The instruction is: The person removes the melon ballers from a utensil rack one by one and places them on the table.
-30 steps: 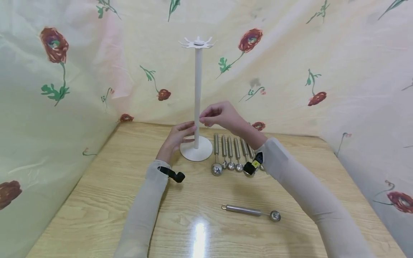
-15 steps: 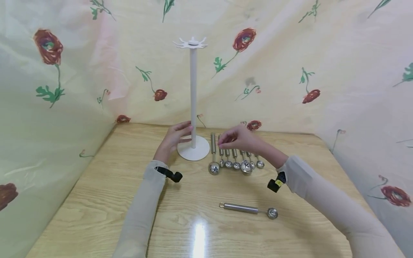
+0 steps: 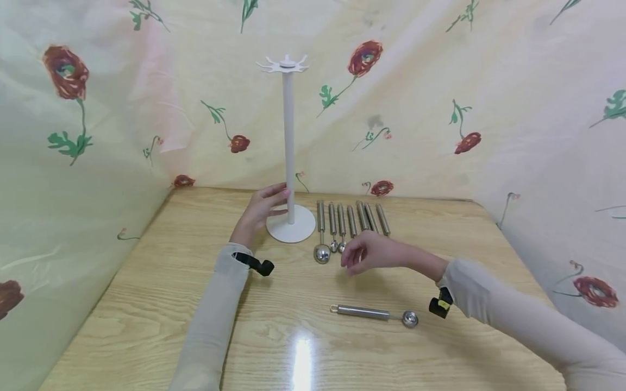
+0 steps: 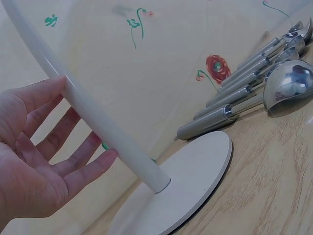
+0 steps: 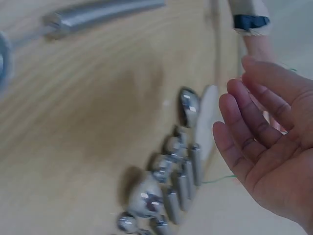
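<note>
A white stand [image 3: 289,136] rises from a round base, with a ring of hooks at its top. My left hand [image 3: 256,214] holds its pole low down, fingertips and thumb against it in the left wrist view. My right hand [image 3: 371,252] hovers over the table, holding nothing, its fingers loosely bent in the right wrist view [image 5: 274,137]. In front of it lies a single steel scoop [image 3: 363,311], its handle loop pointing left. Behind that hand, several steel scoops [image 3: 321,217] lie in a row, handles toward the back; the hand hides some of their bowls.
The wooden table [image 3: 161,304] meets a flower-patterned cloth [image 3: 195,141] at its back and sides. The row of scoops begins just right of the stand's base [image 3: 292,233]. A bright light reflection shows at the table's front.
My right hand has moved from beside the pole down and toward the front right, past the scoop handles. My left hand stays at the pole. The view has shifted slightly.
</note>
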`<state>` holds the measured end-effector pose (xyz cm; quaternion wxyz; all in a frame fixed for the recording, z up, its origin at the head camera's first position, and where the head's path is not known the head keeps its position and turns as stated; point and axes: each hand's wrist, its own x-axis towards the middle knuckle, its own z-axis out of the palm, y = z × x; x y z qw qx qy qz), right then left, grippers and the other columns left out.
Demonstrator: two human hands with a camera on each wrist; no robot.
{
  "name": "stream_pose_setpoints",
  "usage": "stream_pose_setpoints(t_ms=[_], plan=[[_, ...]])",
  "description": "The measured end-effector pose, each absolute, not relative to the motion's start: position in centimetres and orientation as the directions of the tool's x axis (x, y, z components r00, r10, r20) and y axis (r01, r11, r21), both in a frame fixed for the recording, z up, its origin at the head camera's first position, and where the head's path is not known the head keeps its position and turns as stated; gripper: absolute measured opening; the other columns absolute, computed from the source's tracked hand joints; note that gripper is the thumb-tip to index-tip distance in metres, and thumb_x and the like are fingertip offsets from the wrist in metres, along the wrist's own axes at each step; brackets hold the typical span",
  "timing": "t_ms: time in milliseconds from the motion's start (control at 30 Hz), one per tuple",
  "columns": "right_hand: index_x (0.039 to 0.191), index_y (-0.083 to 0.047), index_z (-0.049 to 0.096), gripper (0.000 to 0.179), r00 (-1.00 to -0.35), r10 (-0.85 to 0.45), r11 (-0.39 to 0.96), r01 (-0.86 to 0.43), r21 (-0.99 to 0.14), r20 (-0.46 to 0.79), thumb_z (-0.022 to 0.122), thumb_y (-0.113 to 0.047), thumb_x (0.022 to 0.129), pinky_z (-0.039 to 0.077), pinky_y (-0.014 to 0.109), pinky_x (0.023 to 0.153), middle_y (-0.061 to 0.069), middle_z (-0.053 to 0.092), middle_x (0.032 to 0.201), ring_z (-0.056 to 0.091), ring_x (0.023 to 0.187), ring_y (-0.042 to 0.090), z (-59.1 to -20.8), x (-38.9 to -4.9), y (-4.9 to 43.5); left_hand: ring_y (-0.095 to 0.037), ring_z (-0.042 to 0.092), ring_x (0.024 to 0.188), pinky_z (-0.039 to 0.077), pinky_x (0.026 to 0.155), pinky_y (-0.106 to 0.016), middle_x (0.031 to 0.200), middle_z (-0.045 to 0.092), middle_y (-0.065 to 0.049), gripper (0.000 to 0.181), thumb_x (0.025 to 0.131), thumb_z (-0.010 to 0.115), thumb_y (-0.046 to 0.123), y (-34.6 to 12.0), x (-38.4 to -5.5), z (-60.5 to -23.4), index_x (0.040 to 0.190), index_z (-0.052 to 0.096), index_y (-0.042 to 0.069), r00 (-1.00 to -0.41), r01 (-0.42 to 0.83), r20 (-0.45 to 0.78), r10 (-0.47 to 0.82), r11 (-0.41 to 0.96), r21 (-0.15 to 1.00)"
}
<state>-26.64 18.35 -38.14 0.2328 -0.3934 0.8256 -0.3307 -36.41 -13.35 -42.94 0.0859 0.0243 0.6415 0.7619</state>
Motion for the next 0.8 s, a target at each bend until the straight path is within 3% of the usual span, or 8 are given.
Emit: stream_pose_setpoints(t_ms=[200, 600, 800], plan=[[0.100, -0.005, 0.077, 0.019, -0.518, -0.836, 0.464, -0.490, -0.738, -0.181, 0.083, -0.012, 0.084, 0.061, 0.025, 0.069, 0.005, 0.075, 0.089, 0.066, 0.078, 0.007, -40.1, -25.5, 19.1, -0.018, 0.066, 0.109, 0.054, 0.107, -0.053, 0.110, 0.072, 0.005, 0.044, 0.100, 0.067, 0.022, -13.4, -36.4, -43.0, 0.141, 0.060, 0.008, -0.985, -0.092, -0.063, 0.163, -0.173, 0.981], [0.101, -0.007, 0.076, 0.023, -0.453, -0.846, 0.472, -0.386, -0.793, -0.282, 0.086, -0.011, 0.081, 0.057, 0.018, 0.064, 0.016, 0.072, 0.087, 0.062, 0.075, 0.005, -43.0, -24.0, 20.5, -0.022, 0.065, 0.115, 0.054, 0.108, -0.054, 0.117, 0.071, 0.000, 0.045, 0.101, 0.067, 0.023, -13.4, -36.3, -43.0, 0.143, 0.059, 0.009, -0.985, -0.092, -0.065, 0.162, -0.162, 0.982], [0.097, -0.004, 0.075, 0.020, -0.449, -0.847, 0.466, -0.371, -0.803, -0.284, 0.085, -0.005, 0.080, 0.057, 0.017, 0.062, 0.010, 0.073, 0.082, 0.063, 0.071, 0.003, -43.4, -23.6, 20.5, -0.024, 0.063, 0.118, 0.053, 0.109, -0.055, 0.117, 0.070, 0.000, 0.046, 0.101, 0.067, 0.023, -13.3, -36.2, -43.0, 0.143, 0.058, 0.008, -0.984, -0.086, -0.058, 0.167, -0.166, 0.982]])
